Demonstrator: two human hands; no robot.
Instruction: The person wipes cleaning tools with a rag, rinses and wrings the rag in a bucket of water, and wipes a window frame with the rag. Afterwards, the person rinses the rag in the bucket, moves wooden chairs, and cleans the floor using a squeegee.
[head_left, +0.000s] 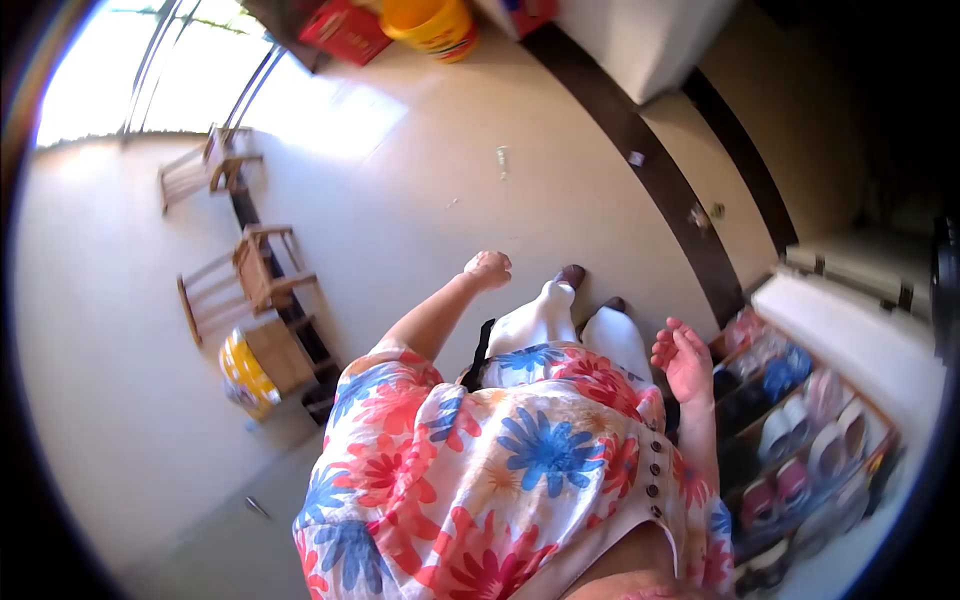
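Head view: chairs (pixel 258 274), shoes (pixel 828 450) flank spread right grip (pixel 687 364), curled left grip (pixel 487 268) (contents unclear).

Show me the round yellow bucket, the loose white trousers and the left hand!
Round yellow bucket (pixel 431 27), head view: outer wall.
Loose white trousers (pixel 535 322), head view: left leg.
Left hand (pixel 488 268), head view: middle.

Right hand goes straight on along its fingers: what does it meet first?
Way looks free for the right hand: ahead in the picture lies only pale floor, then the dark floor strip. Both seem below it; depth is hard to judge from one view.
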